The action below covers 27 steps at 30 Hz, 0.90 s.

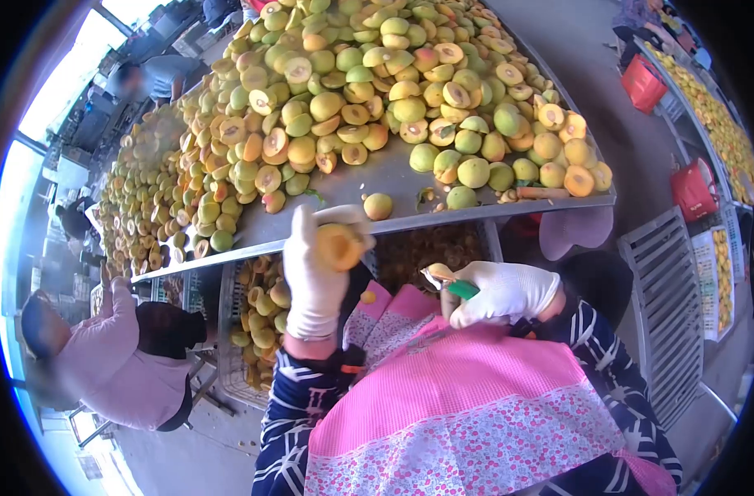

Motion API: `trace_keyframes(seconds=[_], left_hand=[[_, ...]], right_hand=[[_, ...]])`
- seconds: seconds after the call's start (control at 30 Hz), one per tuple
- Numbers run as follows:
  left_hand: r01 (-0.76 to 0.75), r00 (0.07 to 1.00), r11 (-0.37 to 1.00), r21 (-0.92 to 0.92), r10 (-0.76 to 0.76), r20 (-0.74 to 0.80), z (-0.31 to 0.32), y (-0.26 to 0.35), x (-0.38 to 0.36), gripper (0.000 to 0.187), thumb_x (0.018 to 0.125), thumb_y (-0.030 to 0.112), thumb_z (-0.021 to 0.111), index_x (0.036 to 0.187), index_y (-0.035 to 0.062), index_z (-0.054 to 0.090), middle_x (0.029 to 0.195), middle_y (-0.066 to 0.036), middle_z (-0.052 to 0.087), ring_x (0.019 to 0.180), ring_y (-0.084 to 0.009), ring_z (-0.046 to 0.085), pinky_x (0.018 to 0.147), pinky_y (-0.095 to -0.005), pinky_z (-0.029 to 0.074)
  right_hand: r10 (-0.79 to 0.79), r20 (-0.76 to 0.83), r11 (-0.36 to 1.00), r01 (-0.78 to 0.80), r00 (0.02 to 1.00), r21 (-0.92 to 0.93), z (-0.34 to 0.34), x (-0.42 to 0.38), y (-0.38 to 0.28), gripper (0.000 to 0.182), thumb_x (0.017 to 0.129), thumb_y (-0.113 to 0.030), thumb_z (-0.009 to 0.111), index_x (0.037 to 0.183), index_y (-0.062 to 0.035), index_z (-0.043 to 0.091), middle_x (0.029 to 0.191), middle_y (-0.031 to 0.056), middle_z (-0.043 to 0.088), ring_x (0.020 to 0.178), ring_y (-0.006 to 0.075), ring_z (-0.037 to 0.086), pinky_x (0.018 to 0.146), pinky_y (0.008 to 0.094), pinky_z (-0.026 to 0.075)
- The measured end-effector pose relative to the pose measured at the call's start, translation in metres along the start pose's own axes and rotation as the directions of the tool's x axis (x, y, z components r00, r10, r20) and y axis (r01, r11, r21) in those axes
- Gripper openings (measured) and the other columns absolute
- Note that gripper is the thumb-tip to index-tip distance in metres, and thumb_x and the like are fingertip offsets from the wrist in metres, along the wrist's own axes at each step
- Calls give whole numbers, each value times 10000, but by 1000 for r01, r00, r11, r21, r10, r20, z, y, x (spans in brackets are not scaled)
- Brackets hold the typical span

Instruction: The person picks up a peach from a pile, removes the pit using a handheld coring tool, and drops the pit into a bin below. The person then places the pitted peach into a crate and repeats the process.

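Note:
My left hand (315, 269), in a white glove, holds a halved fruit (339, 246) with its orange cut face showing, just in front of the table edge. Lower right of it, my right hand (501, 293), also gloved, is closed around a green-handled tool (462, 288). A small pale piece (437, 273) sits at the tool's tip. Behind both hands, whole and halved yellow-green fruits (327, 106) are heaped on the metal table (377, 178). One fruit (378, 206) lies apart near the edge.
Below the table edge stand a crate of fruit halves (261, 310) and a crate of darker pieces (430, 252). A pink apron (459, 372) covers my lap. A co-worker (120, 355) sits at left. A slatted rack (662, 306) and red bags (694, 189) are at right.

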<state>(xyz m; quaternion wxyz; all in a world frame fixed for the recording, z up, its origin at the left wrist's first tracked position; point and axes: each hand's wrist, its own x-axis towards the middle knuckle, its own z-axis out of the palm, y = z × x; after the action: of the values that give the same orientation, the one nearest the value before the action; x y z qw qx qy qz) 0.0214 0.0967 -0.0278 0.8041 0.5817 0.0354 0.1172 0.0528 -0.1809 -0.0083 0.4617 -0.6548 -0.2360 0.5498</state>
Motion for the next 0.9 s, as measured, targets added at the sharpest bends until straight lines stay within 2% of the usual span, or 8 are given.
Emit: trace_keyframes(seconds=[0.07, 0.13, 0.27, 0.47, 0.63, 0.7, 0.8, 0.9], left_hand=[[39, 961, 971, 235, 28, -276, -60, 13, -10, 619, 1107, 450, 401, 981, -71, 711, 849, -128, 720, 746, -208, 690, 726, -343, 589], [187, 914, 864, 467, 21, -405, -122, 19, -18, 537, 1069, 434, 486, 978, -30, 739, 815, -124, 716, 705, -216, 682, 714, -358, 581], [260, 959, -433, 863, 221, -177, -147, 15, -13, 443, 930, 410, 653, 1203, 65, 710, 1232, -164, 682, 1153, -383, 609, 1004, -488, 463], [-317, 948, 193, 929, 57, 312, -57, -42, 88, 503, 847, 347, 749, 1255, 61, 677, 1243, -180, 662, 1167, -374, 621, 991, -452, 497], [-260, 941, 65, 963, -204, 268, -13, -90, 120, 517, 798, 302, 780, 1243, 59, 680, 1171, -187, 694, 1130, -390, 644, 978, -436, 514], [-237, 957, 171, 956, -126, 259, -18, -94, 117, 440, 835, 274, 753, 1194, 26, 702, 1076, -154, 733, 984, -354, 706, 887, -411, 557], [93, 971, 817, 569, -201, 129, -12, -55, 100, 365, 891, 225, 703, 1159, -22, 707, 1036, -119, 738, 865, -259, 720, 771, -360, 569], [299, 938, 953, -45, -285, 198, -7, -38, 67, 445, 981, 296, 556, 1252, -44, 652, 1111, -183, 717, 817, -229, 675, 682, -303, 508]], right_hand=[[-231, -222, 835, 76, 947, -545, -12, 25, 64, 290, 901, -251, 681, 992, 23, 663, 851, 198, 691, 754, 355, 686, 677, 419, 512], [-124, -369, 876, -73, 921, -477, -18, 29, 80, 321, 895, -274, 677, 1003, 28, 655, 911, 244, 687, 887, 427, 669, 784, 462, 507], [-200, -549, 905, -61, 811, -420, -9, 39, 84, 316, 882, -276, 664, 1008, 13, 665, 948, 263, 697, 940, 446, 676, 823, 484, 523], [-130, -583, 839, -224, 802, -496, -19, 39, 99, 256, 904, -268, 630, 1030, -45, 624, 903, 247, 702, 878, 464, 681, 790, 544, 529], [-503, -632, 830, 126, 590, -543, 2, 35, 91, 216, 907, -252, 655, 1033, -80, 623, 903, 227, 703, 874, 465, 679, 761, 539, 527], [-227, -588, 766, -231, 777, -600, -7, 37, 134, 213, 904, -241, 644, 1048, -85, 625, 911, 230, 704, 891, 461, 681, 768, 537, 528], [-58, -626, 812, -328, 778, -483, -15, 32, 121, 254, 895, -220, 629, 1088, -55, 624, 957, 235, 713, 926, 451, 685, 800, 525, 535], [-177, -650, 896, -152, 739, -418, -6, 16, 65, 274, 923, -254, 628, 1064, -21, 600, 964, 229, 717, 910, 448, 689, 793, 522, 538]])
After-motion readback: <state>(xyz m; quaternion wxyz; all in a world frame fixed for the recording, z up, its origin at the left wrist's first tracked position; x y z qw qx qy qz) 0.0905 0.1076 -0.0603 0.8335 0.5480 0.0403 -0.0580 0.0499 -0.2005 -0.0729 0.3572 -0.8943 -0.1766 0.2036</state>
